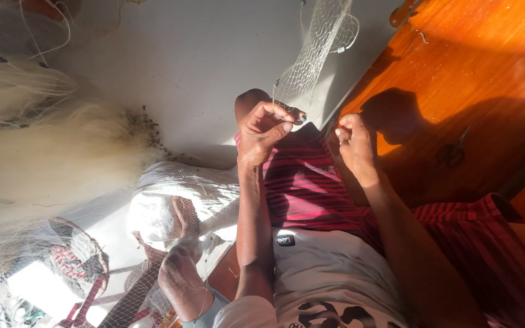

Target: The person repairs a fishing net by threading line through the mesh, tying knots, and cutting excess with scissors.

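While late sun is falling across the polished orange-brown wooden bench [481,67], a person is working on a pale, fine-meshed fishing net [311,58] that is hanging from above and ending just at the hands. The left hand [264,130] is pinching the net's lower edge, fingers curled closed around what may be a small dark netting needle, though the view is too dim to be sure. The right hand [355,143] is closing thumb and fingertips on something thin, likely the twine. The knotting or mending step appears to be under way; the next move is probably calling for steady tension and a careful pass through one mesh. More heaped white netting [44,164] is lying over the pale floor [183,67] nearby.
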